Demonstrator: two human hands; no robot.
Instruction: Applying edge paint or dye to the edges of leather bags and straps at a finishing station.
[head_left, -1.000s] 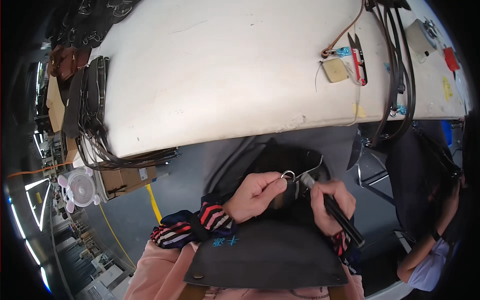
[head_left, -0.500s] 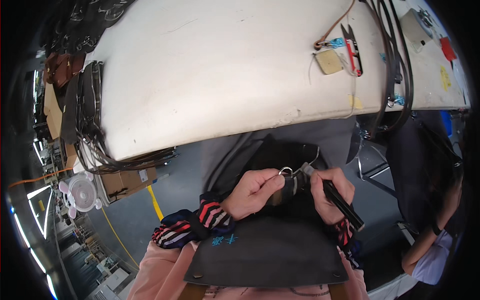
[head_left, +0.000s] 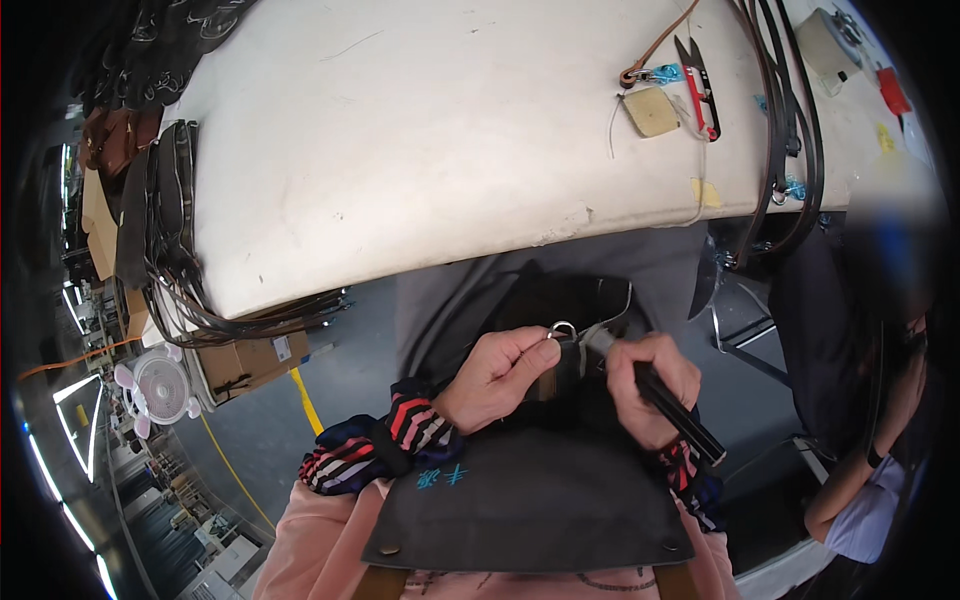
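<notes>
My left hand (head_left: pixel 498 375) pinches a silvery metal ring (head_left: pixel 562 328) between thumb and forefinger, above the dark item in my lap. My right hand (head_left: pixel 652 388) is wrapped round a black-handled tool (head_left: pixel 684 418); its grey end (head_left: pixel 598 340) points at the ring and its handle slants down to the right. The tool's exact kind cannot be made out. A pale thread (head_left: pixel 629 305) loops up beside the grey end. What the ring is fixed to is mostly hidden by my fingers and the dark material.
On the white table (head_left: pixel 400 140) lie red-handled thread snips (head_left: pixel 704 95), a yellowish block (head_left: pixel 650 112) and a brown cord (head_left: pixel 660 45). Dark straps (head_left: pixel 780 110) hang over the edge at right, more straps (head_left: pixel 215 322) at left. A co-worker (head_left: pixel 850 470) sits close at right.
Both hands have shifted slightly left, still gripping the ring and the black-handled tool. More of the ring shows above my left fingertips. The view has also moved a little.
</notes>
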